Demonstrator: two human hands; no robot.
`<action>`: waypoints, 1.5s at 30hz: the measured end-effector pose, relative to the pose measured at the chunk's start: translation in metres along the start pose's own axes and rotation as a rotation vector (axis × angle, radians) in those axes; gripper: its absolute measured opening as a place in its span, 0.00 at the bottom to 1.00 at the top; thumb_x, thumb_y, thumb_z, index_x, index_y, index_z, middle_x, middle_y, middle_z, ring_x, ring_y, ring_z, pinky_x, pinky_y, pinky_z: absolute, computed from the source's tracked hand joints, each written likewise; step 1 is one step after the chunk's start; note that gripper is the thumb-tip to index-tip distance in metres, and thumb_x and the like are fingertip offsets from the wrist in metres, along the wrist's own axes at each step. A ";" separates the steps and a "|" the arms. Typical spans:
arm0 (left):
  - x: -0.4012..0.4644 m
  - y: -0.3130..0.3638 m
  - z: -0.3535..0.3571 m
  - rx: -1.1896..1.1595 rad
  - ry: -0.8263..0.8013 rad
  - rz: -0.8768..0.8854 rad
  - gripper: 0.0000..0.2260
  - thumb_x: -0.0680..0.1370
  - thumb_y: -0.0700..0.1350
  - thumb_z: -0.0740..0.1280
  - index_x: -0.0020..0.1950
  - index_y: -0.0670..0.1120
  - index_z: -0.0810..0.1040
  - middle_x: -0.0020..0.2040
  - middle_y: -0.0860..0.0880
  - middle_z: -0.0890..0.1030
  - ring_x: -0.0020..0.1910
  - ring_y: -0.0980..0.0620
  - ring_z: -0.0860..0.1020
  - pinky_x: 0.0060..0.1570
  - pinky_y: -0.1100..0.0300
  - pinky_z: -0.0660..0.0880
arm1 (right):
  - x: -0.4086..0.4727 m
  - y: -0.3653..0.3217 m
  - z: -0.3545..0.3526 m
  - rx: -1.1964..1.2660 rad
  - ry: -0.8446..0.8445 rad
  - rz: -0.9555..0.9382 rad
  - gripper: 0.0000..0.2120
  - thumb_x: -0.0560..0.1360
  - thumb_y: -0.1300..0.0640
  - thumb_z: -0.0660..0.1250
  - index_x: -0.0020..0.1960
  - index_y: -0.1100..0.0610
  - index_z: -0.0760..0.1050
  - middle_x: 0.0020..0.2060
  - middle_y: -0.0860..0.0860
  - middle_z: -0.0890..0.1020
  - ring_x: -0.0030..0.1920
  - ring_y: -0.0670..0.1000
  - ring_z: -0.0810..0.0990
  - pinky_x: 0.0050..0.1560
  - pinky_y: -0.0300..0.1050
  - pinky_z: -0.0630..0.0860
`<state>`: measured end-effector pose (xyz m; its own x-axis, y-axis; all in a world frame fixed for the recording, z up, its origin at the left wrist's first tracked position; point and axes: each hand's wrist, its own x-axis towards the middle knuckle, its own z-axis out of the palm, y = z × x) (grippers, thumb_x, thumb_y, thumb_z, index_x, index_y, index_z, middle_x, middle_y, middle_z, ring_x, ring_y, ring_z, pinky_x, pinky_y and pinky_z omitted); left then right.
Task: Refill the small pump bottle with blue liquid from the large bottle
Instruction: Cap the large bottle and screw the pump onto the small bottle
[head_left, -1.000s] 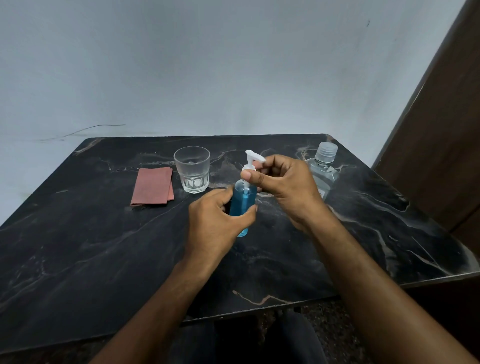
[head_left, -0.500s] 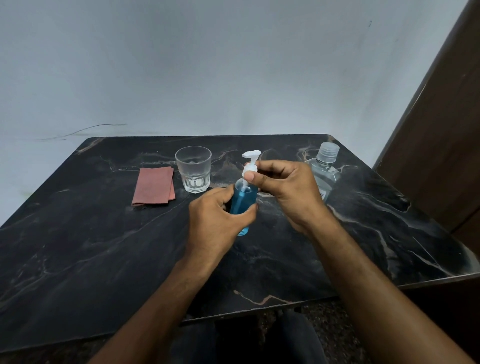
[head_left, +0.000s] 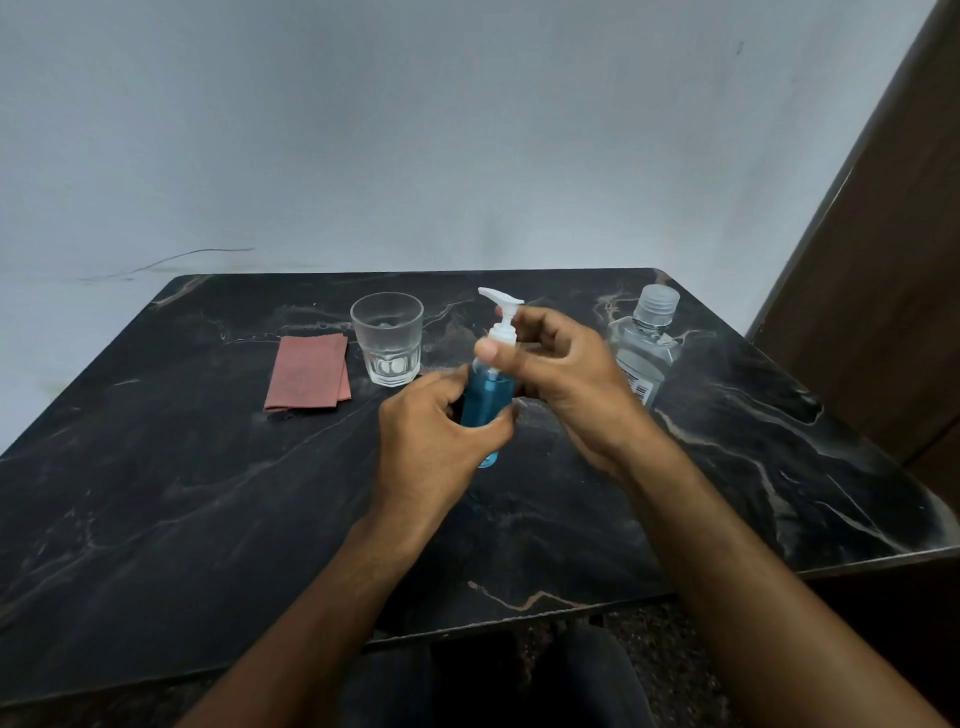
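While the left hand (head_left: 436, 431) wraps tight around the small pump bottle (head_left: 485, 400), held upright above the middle of the tabletop (head_left: 182, 519), the right hand (head_left: 561, 374) pinches its white pump collar (head_left: 503, 335) between thumb and fingers. I judge the pump is being screwed; a crooked thread would leak, and a slipping grip on smooth plastic could tip the blue-filled bottle. Its body is clear, slim and round; the nozzle a thin white beak. Toward the far right corner stands the large bottle (head_left: 644, 353), clear, flat-shouldered, with a ribbed cap. A faceted glass tumbler (head_left: 387, 338) and folded reddish cloth (head_left: 307, 371) sit nearer the far edge on dark veined marble
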<state>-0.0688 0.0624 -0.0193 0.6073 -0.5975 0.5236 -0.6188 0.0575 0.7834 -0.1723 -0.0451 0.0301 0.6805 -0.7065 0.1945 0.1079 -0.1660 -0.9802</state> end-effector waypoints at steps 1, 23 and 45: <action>0.000 0.000 0.000 -0.009 0.000 0.010 0.12 0.70 0.51 0.80 0.50 0.49 0.87 0.41 0.54 0.84 0.39 0.56 0.83 0.39 0.58 0.81 | -0.001 -0.001 -0.001 0.080 -0.016 -0.003 0.19 0.71 0.55 0.77 0.60 0.60 0.81 0.51 0.57 0.85 0.51 0.54 0.84 0.54 0.54 0.81; -0.002 -0.005 0.001 -0.024 -0.005 -0.021 0.12 0.69 0.51 0.79 0.49 0.48 0.87 0.39 0.54 0.84 0.38 0.56 0.82 0.37 0.63 0.80 | -0.004 0.004 0.008 0.024 0.115 -0.067 0.09 0.70 0.61 0.78 0.48 0.64 0.84 0.40 0.54 0.87 0.41 0.48 0.86 0.43 0.39 0.82; -0.003 -0.001 0.006 0.005 -0.001 0.010 0.11 0.69 0.50 0.81 0.46 0.48 0.86 0.37 0.54 0.83 0.36 0.59 0.81 0.35 0.69 0.75 | -0.002 0.005 0.017 0.001 0.212 -0.024 0.20 0.62 0.55 0.84 0.41 0.56 0.74 0.36 0.52 0.81 0.37 0.49 0.81 0.42 0.44 0.81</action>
<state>-0.0731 0.0592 -0.0234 0.6010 -0.5976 0.5308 -0.6271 0.0592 0.7767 -0.1607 -0.0330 0.0245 0.5101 -0.8312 0.2209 0.1231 -0.1836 -0.9753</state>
